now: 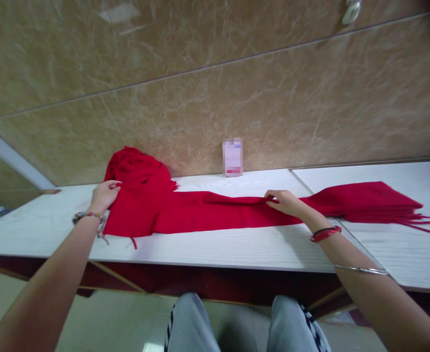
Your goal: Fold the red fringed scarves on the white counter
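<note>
Cloth (215, 215): lying lengthwise on white counter (200, 249), mid-strip running mostly flat, far edge rippling nr R hand (281, 201).
L hand (105, 196): pinching cloth beside crumpled heap (137, 168) nr wall (200, 127).
R hand: gripping far edge btwn thumb & fingers.
Fringed end (376, 200): resting in flat layers at R, looking done.
Heap: bunching at L, apparently awaiting smoothing; work seeming approx. half done.
</note>
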A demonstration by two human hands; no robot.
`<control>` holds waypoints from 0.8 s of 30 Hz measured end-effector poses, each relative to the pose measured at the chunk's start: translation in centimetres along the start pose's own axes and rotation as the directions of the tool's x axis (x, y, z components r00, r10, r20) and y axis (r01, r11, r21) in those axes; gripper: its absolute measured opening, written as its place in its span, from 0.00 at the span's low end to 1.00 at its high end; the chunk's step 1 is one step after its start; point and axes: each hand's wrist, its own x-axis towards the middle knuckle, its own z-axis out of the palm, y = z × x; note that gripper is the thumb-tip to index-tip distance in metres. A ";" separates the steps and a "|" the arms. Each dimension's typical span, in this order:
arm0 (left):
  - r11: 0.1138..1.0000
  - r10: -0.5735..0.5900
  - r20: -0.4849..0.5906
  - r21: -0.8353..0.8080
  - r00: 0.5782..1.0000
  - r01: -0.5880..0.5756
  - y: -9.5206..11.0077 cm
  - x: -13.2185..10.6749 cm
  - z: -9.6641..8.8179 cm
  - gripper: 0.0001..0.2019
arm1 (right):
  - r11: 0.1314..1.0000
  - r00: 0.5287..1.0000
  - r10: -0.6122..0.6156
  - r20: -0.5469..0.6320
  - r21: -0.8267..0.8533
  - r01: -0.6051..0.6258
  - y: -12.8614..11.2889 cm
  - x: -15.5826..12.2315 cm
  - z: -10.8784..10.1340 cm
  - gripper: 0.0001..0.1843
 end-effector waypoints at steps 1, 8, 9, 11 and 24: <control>0.999 0.013 0.017 0.043 1.000 -0.014 -0.2 -0.1 -0.1 0.12 | 1.000 1.000 0.002 -0.006 0.001 -0.002 0.0 0.0 0.0 0.08; 0.869 0.368 0.197 0.276 0.909 -0.411 2.3 -6.3 4.0 0.27 | 0.998 0.999 -0.039 -0.029 0.048 0.041 -0.6 0.0 -0.1 0.07; 0.818 0.460 0.277 0.236 0.843 -0.524 2.9 -7.2 4.8 0.27 | 0.997 0.998 -0.052 -0.020 0.049 0.053 -0.7 0.1 0.0 0.08; 0.716 0.601 0.408 0.107 0.688 -0.689 4.1 -8.4 6.1 0.27 | 0.997 0.997 -0.071 -0.008 0.042 0.071 -0.8 0.1 0.1 0.08; 0.705 0.660 0.524 -0.184 0.538 -0.686 7.1 -6.6 8.5 0.11 | 0.991 0.994 -0.114 0.002 0.068 0.113 -1.6 0.1 -0.2 0.14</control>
